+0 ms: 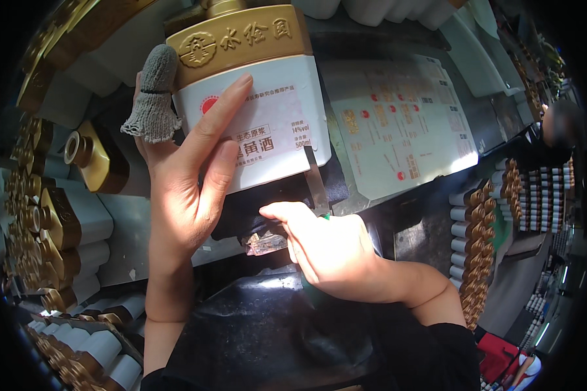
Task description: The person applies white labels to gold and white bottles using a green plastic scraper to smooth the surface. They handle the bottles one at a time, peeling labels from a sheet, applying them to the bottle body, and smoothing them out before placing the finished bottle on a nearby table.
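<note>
A flat white bottle (284, 114) with an embossed gold shoulder lies tilted on dark cloth, its printed front facing up. My left hand (184, 179) holds it at the left side, index finger and thumb across the front. A grey knitted finger cover (156, 104) sits on another finger along the bottle's edge; the remaining fingers are hidden. My right hand (336, 251) is closed around a thin-bladed knife (316, 182), of whose green handle only a little shows. The blade's end overlaps the bottle's lower right corner; whether it touches is unclear.
A sheet of printed labels (398, 124) lies right of the bottle on the dark worktable (411, 199). White-and-gold bottles (88, 221) crowd the left, with more stacked rows (469, 241) at right. Crumpled scraps (267, 243) lie near my right hand. A person (561, 127) is at far right.
</note>
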The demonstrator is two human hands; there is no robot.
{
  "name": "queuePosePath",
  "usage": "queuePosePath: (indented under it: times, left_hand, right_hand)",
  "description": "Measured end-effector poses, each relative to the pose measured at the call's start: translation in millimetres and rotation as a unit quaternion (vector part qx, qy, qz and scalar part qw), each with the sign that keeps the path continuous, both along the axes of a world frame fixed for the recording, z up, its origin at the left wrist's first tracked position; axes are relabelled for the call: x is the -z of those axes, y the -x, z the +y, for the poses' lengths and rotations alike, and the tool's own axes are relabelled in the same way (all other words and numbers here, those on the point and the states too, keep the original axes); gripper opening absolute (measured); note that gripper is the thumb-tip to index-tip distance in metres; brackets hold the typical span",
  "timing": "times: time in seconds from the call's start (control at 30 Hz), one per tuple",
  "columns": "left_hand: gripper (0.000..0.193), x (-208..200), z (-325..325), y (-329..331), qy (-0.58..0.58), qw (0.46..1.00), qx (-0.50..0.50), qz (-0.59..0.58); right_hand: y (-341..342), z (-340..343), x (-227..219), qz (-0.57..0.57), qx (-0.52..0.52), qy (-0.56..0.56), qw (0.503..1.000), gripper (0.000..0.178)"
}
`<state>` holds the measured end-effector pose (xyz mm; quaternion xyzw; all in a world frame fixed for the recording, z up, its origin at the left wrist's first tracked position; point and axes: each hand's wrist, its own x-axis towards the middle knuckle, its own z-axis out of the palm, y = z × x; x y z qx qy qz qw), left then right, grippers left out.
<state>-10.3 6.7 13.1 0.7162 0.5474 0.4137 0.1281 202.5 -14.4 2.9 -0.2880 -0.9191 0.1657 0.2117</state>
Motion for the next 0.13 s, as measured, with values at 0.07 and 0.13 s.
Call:
queuePosePath:
  times: [0.07,0.13]
  left_hand:
    - [0.044,-0.5,-1.2,-1.1,-0.01,1.0,-0.006,0.007]
    - [0.044,4.2,0.7,-2.7,-0.024,1.0,-0.012,-0.001]
  right_hand:
    - [-0.4,-0.4,-4.0,-0.014,-0.005,0.041,0.999,0.039]
    - [-1.3,0.0,-2.8,-0.018,-0.004,0.051,0.999,0.038]
